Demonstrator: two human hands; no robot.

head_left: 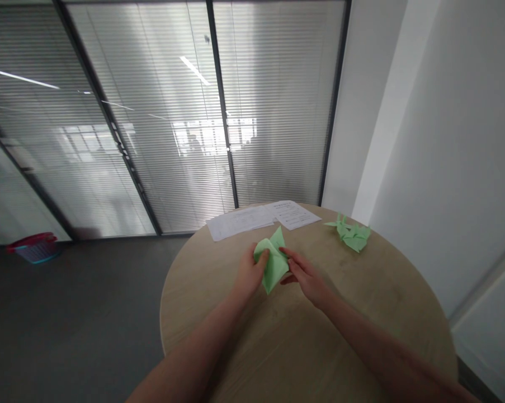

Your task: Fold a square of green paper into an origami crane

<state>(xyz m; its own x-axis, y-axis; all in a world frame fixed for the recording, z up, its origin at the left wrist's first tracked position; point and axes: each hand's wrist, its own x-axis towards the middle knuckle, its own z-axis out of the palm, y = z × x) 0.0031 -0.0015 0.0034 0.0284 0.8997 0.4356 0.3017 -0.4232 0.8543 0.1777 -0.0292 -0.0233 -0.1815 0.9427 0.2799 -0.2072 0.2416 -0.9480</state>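
A folded sheet of green paper (275, 268) is held up over the round table, one point upward and another downward. My left hand (252, 268) pinches its left side, thumb on the near face and the other fingers hidden behind. On the right edge, the fingers of my right hand (305, 274) are closed on the paper, with the index finger along its face. Several folded green paper pieces (353, 235) lie in a small heap to the right, apart from both hands.
The round wooden table (210, 291) bears printed white sheets (244, 221) at its far edge. Behind it stands a glass partition (277, 112) with blinds, and a white wall (453, 168) is close on the right. A red and blue basket (36, 249) sits on the floor at left.
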